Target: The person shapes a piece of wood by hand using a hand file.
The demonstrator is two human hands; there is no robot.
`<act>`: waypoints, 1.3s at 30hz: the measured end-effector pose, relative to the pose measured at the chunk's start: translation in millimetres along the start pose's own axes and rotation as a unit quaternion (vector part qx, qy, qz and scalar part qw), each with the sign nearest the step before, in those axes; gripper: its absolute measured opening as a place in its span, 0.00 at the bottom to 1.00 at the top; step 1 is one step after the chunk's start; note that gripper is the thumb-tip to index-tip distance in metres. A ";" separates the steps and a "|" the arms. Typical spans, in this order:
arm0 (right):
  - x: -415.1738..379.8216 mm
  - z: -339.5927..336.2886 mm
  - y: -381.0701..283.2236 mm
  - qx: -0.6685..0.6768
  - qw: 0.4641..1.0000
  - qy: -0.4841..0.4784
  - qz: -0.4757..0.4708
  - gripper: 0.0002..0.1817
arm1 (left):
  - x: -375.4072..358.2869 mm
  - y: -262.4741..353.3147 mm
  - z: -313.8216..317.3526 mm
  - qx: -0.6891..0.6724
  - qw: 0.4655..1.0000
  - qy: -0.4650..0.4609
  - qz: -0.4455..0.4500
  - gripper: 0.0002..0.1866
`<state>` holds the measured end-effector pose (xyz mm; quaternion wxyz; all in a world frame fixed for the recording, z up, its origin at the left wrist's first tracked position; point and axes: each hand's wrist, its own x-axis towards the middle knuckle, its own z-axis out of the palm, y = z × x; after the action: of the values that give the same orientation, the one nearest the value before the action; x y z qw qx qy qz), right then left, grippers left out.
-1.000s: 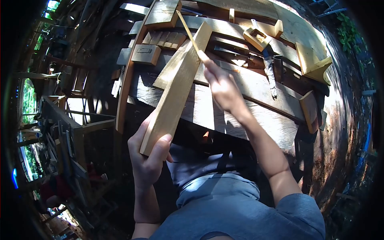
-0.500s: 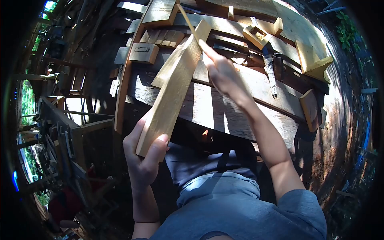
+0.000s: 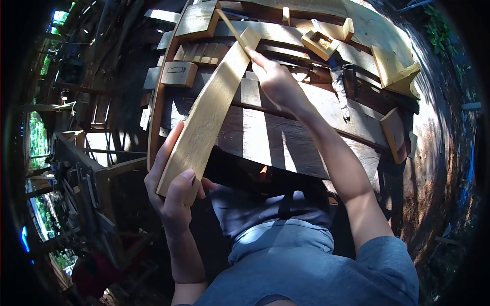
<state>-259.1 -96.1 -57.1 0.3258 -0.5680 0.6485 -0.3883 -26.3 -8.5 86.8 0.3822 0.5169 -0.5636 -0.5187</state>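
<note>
A long pale wooden board slants from lower left up toward the bench, its broad face turned upward and its far end in sunlight. My left hand is wrapped round its near end, thumb on the top face and fingers along the edge and beneath. At the far end, my right hand is closed on a thin wooden stick, which points up and left past the board's tip. The fingertips of that hand sit right at the board's right edge.
The workbench lies ahead with sun stripes across it. On it are a block with a slot, a larger wooden block, a small wooden plane body, a wrapped-handle tool and an angled wooden piece.
The board has shifted slightly left and rolled, so its broad face shows more and its left edge less. My left hand moved left with it; my right hand and the stick also shifted slightly left.
</note>
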 end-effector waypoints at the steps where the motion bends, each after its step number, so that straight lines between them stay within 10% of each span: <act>1: 26.3 9.8 23.1 -0.056 0.998 0.011 0.018 0.27 | 0.7 1.0 -0.1 -0.005 1.000 0.000 -0.001 0.40; 6: -3.5 10.5 17.8 -0.216 0.970 -0.051 -0.095 0.26 | -1.0 -2.0 1.6 -0.020 1.000 0.017 -0.006 0.40; 8: -61.7 -6.8 -47.0 -0.058 0.996 -0.064 0.010 0.25 | 0.0 -5.2 -0.2 -0.043 0.999 0.020 -0.016 0.40; 10: -94.2 3.3 -45.9 -0.005 0.995 -0.017 -0.098 0.25 | 2.1 -5.9 -3.3 -0.046 0.998 0.021 -0.022 0.40; 14: -51.9 -27.0 -60.2 -0.044 0.975 -0.164 0.142 0.25 | 3.5 -2.9 -6.5 -0.035 0.999 0.019 -0.029 0.40; 16: -2.3 4.3 12.6 0.005 0.998 -0.010 0.058 0.25 | 0.3 -4.4 -4.6 -0.024 0.999 0.016 -0.024 0.40; 19: 7.4 -3.9 -4.3 -0.047 0.987 -0.059 0.139 0.26 | -2.3 -7.1 -3.5 -0.001 1.000 0.008 -0.013 0.41; 24: -113.0 12.1 -51.5 -0.017 0.997 0.001 -0.073 0.27 | 0.3 -8.8 -5.2 -0.024 0.999 0.015 -0.021 0.40; 31: -31.1 0.9 -18.6 -0.018 0.999 -0.004 0.037 0.23 | -2.6 -6.4 -1.3 -0.003 1.000 0.015 -0.019 0.39; 34: -11.0 22.3 16.9 -0.012 0.984 0.113 -0.138 0.24 | -4.6 -8.4 -1.3 0.000 1.000 0.001 -0.011 0.39; 36: -55.3 -0.6 -36.1 -0.037 0.996 -0.052 0.066 0.25 | -4.3 -8.8 -1.4 -0.005 1.000 -0.001 -0.015 0.39; 39: -114.6 7.6 -40.1 0.015 0.999 -0.034 -0.026 0.26 | -3.8 -11.6 -0.9 -0.049 0.998 0.016 -0.021 0.37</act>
<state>-216.8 14.2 -27.9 0.3459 -0.5928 0.6160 -0.3866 -22.6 -4.1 76.0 0.4052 0.5178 -0.5200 -0.5452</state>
